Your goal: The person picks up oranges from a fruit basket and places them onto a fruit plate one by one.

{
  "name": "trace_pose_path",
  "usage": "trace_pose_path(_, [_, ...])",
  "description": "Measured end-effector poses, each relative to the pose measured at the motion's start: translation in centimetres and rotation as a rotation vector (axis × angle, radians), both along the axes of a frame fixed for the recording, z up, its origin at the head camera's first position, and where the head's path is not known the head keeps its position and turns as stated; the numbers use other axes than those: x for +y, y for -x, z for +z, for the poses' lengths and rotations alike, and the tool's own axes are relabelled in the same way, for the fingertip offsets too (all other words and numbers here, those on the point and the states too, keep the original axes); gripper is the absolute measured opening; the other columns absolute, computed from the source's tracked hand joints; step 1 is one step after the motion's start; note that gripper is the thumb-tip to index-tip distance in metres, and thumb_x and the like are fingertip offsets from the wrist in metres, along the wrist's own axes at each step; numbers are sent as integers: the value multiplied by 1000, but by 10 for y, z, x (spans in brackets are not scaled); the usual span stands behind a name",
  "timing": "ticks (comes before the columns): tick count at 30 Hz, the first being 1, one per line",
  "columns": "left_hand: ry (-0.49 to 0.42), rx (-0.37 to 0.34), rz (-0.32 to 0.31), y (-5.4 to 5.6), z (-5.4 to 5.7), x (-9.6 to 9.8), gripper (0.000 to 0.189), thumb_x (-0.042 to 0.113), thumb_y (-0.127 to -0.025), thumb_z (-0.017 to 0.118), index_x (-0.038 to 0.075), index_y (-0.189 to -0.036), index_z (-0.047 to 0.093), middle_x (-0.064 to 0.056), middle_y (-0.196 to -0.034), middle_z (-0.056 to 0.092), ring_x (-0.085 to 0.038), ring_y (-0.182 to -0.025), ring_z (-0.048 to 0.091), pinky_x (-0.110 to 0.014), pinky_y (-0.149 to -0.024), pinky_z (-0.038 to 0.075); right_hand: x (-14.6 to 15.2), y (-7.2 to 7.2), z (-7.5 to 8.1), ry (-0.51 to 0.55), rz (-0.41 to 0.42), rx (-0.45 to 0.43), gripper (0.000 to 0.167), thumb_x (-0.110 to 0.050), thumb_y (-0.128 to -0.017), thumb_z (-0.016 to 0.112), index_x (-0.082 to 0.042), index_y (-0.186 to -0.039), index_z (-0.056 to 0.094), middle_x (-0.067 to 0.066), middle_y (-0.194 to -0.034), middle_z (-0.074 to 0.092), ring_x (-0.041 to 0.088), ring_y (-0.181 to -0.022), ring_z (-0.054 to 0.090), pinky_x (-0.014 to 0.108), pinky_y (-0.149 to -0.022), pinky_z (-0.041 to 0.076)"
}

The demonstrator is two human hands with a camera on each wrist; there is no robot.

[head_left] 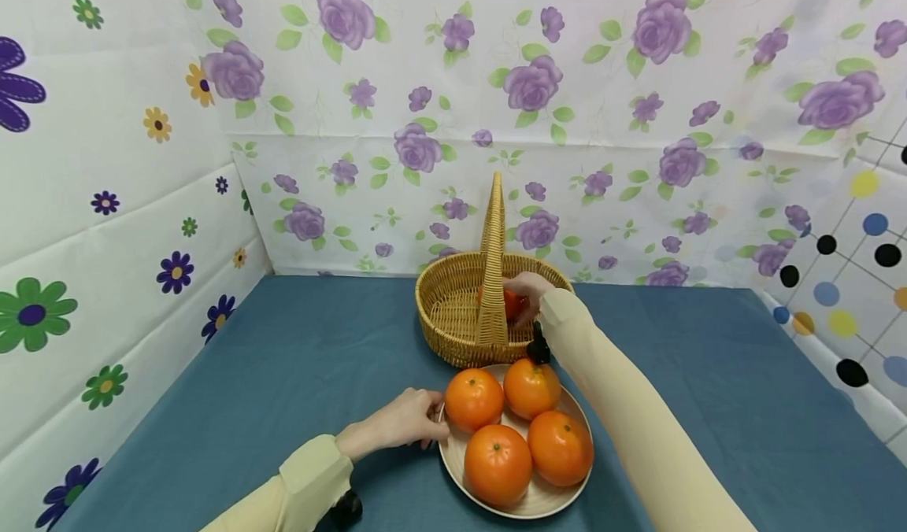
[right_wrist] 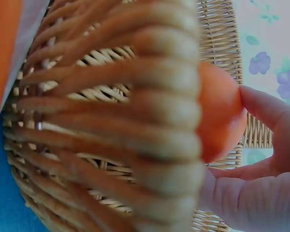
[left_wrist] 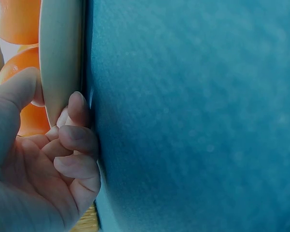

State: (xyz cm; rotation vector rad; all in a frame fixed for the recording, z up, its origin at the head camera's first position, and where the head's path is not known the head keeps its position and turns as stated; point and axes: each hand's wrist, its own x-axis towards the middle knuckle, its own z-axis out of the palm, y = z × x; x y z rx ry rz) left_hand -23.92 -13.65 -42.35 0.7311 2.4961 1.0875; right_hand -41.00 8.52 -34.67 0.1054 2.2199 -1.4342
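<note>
A wicker basket (head_left: 448,323) with a tall arched handle stands at the back of the table. Inside its right half my right hand (head_left: 531,290) grips an orange (right_wrist: 221,113), partly hidden by the basket's rim in the right wrist view. In front of the basket is a pale round plate (head_left: 533,507) bearing several oranges (head_left: 497,465). My left hand (head_left: 402,420) pinches the plate's left rim, thumb on top and fingers underneath, as the left wrist view shows.
A blue cloth (head_left: 340,343) covers the table. Flowered sheets (head_left: 397,68) hang behind and on the left, and a dotted sheet (head_left: 850,288) is on the right. The basket handle (head_left: 492,272) rises just left of my right hand.
</note>
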Motion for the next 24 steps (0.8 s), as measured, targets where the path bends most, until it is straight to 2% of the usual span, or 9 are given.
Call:
trace_pose_path(6, [2, -1, -2, 0, 0, 2, 9, 15, -77, 60, 11, -72, 53, -2, -50, 55, -13, -39, 45, -23, -40, 34, 3, 3, -3, 26, -9, 37, 38, -18, -86, 61, 6, -114, 52, 20, -105, 52, 37, -101, 51, 47, -68, 48])
trace_pose_path(14, [1, -1, -6, 0, -1, 2, 11, 13, -79, 61, 11, -72, 53, -1, -50, 55, -13, -41, 46, -24, -41, 36, 5, -4, 4, 15, -76, 36, 53, -20, -85, 64, 7, -125, 42, 24, -120, 43, 40, -102, 50, 47, -73, 47])
trace_pose_path(20, [-4, 4, -6, 0, -2, 2, 12, 13, -79, 62, 10, -71, 53, -2, -50, 55, -14, -41, 47, -24, -40, 36, 11, -5, 7, 37, -100, 67, 58, -19, -85, 63, 7, -130, 37, 26, -121, 42, 44, -98, 52, 48, -69, 48])
trace_pose_path(24, [1, 14, -1, 0, -1, 1, 13, 13, -78, 62, 10, -70, 53, -1, -50, 54, -14, -40, 47, -24, -40, 35, 17, -6, 12, 77, -102, 86, 62, -19, -84, 64, 8, -130, 34, 28, -120, 42, 45, -97, 52, 49, -72, 46])
